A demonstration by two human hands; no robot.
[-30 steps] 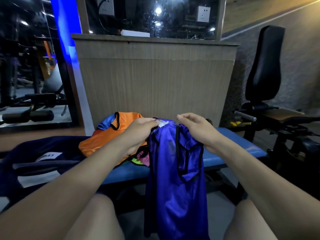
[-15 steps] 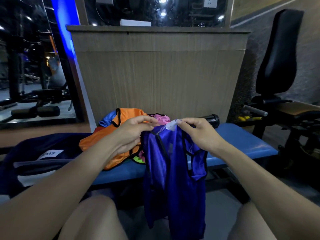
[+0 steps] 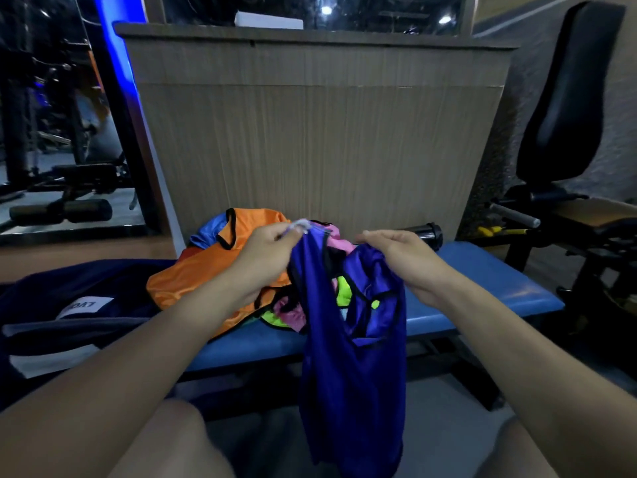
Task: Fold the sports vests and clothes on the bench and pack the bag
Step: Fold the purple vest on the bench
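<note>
**Blue vest held up over the bench, both hands at its top edge**

A wood-grain counter wall (image 3: 317, 143) fills the background, with a black padded gym seat (image 3: 565, 98) to the right. In front of it runs the blue padded bench (image 3: 482, 288). At the bench's left end lies a dark navy bag (image 3: 69, 305) with a white label on it.

The blue sports vest (image 3: 351, 391), trimmed in black, hangs from the hands in front of the bench, its lower part dropping below the bench edge between the person's knees. Behind it on the bench sits a loose pile of other vests: an orange vest (image 3: 206, 270) on top at the left, with pink vest (image 3: 296, 315) and neon yellow vest (image 3: 343, 293) fabric showing underneath.

The left hand (image 3: 269, 257) has its fingers curled, pinching the vest's top edge beside a small white tag (image 3: 300, 225). The right hand (image 3: 403, 257) grips the vest's other shoulder, fingers curled over the fabric. The two hands are apart, the neckline sagging between them.

A black cylindrical object (image 3: 425, 232) lies at the back of the bench, just beyond the right hand.
</note>
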